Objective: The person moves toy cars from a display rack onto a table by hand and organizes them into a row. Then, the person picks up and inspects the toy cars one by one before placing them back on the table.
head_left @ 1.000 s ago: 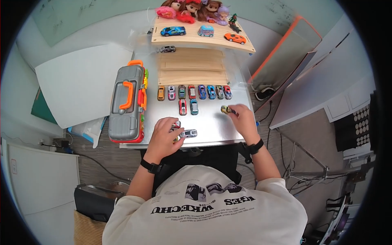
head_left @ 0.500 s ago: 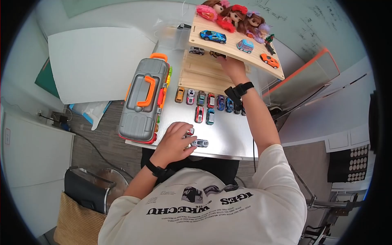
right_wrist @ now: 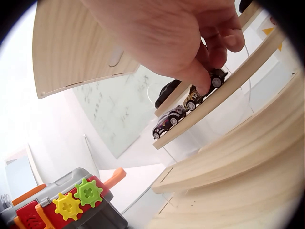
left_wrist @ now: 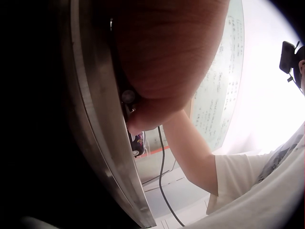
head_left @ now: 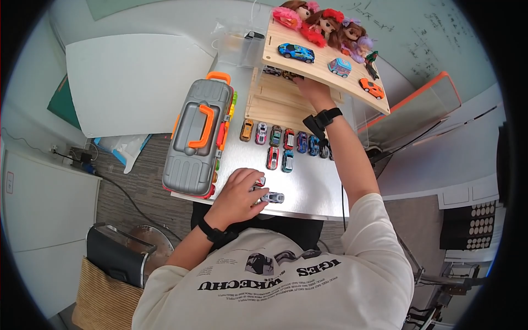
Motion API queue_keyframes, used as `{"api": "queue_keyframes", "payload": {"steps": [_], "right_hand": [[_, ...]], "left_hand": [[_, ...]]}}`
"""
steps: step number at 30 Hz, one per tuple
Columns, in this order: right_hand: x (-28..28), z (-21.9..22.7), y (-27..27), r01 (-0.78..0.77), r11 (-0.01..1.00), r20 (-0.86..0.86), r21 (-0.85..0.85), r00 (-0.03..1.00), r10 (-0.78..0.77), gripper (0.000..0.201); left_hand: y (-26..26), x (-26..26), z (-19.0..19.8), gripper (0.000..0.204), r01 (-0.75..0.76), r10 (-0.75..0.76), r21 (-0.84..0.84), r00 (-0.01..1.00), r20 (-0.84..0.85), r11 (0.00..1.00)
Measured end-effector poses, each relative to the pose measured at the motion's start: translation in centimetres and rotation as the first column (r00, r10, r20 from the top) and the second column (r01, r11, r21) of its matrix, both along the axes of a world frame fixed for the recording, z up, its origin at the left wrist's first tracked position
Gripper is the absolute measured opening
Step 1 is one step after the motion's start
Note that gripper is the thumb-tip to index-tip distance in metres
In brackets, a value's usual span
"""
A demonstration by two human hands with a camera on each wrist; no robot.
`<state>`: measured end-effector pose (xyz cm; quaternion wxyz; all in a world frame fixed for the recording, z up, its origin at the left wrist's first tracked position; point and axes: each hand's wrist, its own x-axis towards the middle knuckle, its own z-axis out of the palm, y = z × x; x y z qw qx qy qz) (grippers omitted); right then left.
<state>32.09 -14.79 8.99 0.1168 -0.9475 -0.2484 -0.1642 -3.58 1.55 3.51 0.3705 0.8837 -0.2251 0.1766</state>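
Note:
Reaching under the top board of a wooden shelf (head_left: 323, 71), my right hand (head_left: 314, 93) pinches a black-and-gold toy car (right_wrist: 192, 98) between thumb and fingers. The car's wheels are at the shelf board, right behind a grey toy car (right_wrist: 169, 119). My left hand (head_left: 237, 193) rests near the table's front edge with loosely bent fingers over a small group of toy cars. A silver toy car (head_left: 274, 197) lies by its thumb, and a red-and-white car (head_left: 260, 181) shows past its fingertips. The palm hides the rest of that group.
Several toy cars stand in a row before the shelf, with a red-and-white one (head_left: 273, 158) and a blue one (head_left: 287, 161) in front. A grey toolbox (head_left: 192, 143) stands left. The top board bears dolls (head_left: 324, 27), a blue car (head_left: 296, 53), a van (head_left: 339, 67) and an orange car (head_left: 371, 88).
My right hand has carried the black-and-gold car from above the table's right side up to the shelf, beside the grey car. My left hand has stayed over its cars. The head view has shifted.

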Motion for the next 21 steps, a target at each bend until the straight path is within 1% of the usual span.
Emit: {"api": "queue_keyframes", "payload": {"steps": [4, 8, 10, 11, 13, 14, 15, 16, 18, 20, 21], "right_hand": [[0.0, -0.2, 0.0, 0.02, 1.0, 0.01, -0.015, 1.0, -0.02, 0.047], [-0.3, -0.2, 0.0, 0.022, 1.0, 0.025, 0.015, 0.999, -0.023, 0.046], [-0.7, 0.0, -0.1, 0.012, 1.0, 0.083, 0.022, 0.996, -0.014, 0.042], [-1.0, 0.1, -0.4, 0.013, 1.0, 0.084, 0.023, 0.996, -0.015, 0.042], [-2.3, 0.5, -0.8, -0.034, 0.999, 0.148, -0.039, 0.988, 0.039, 0.035], [-3.4, 1.0, -1.2, -0.032, 0.999, 0.149, -0.037, 0.988, 0.038, 0.035], [-5.7, 2.6, -1.4, -0.142, 0.987, 0.058, 0.075, 0.989, 0.138, 0.029], [-8.1, 3.5, -1.8, -0.235, 0.952, -0.022, 0.194, 0.97, 0.244, 0.025], [-12.4, 3.4, -2.8, -0.195, 0.957, -0.183, 0.213, 0.955, 0.235, 0.022], [-16.2, 3.6, -3.7, -0.165, 0.986, -0.401, 0.033, 0.901, 0.164, 0.027], [-17.6, 2.9, -4.2, -0.151, 0.989, -0.435, -0.013, 0.891, 0.13, 0.03]], "left_hand": [[0.0, 0.0, 0.0, 0.031, 0.007, -0.007, -0.011, 1.0, -0.016, 1.0], [0.0, 0.0, 0.1, 0.03, 0.008, -0.008, -0.005, 1.0, -0.016, 1.0], [-0.1, 0.0, 0.1, 0.031, 0.004, -0.004, -0.001, 1.0, -0.013, 1.0], [-0.1, -0.1, 0.1, 0.031, 0.001, -0.001, 0.0, 1.0, -0.01, 1.0], [-0.2, -0.1, 0.1, 0.03, -0.001, 0.001, 0.001, 1.0, -0.009, 1.0], [-0.2, -0.1, 0.1, 0.03, -0.003, 0.003, 0.001, 1.0, -0.007, 1.0], [-0.2, -0.1, 0.1, 0.03, 0.0, 0.0, 0.002, 1.0, -0.008, 1.0], [-0.2, -0.1, 0.1, 0.03, -0.003, 0.003, 0.008, 1.0, -0.01, 1.0], [-0.2, 0.0, 0.0, 0.03, 0.003, -0.002, 0.014, 1.0, -0.014, 1.0], [-0.3, 0.0, -0.2, 0.031, -0.008, 0.008, 0.028, 1.0, -0.013, 1.0], [-0.3, -0.1, 0.0, 0.031, -0.01, 0.01, 0.03, 1.0, -0.012, 0.999]]}}
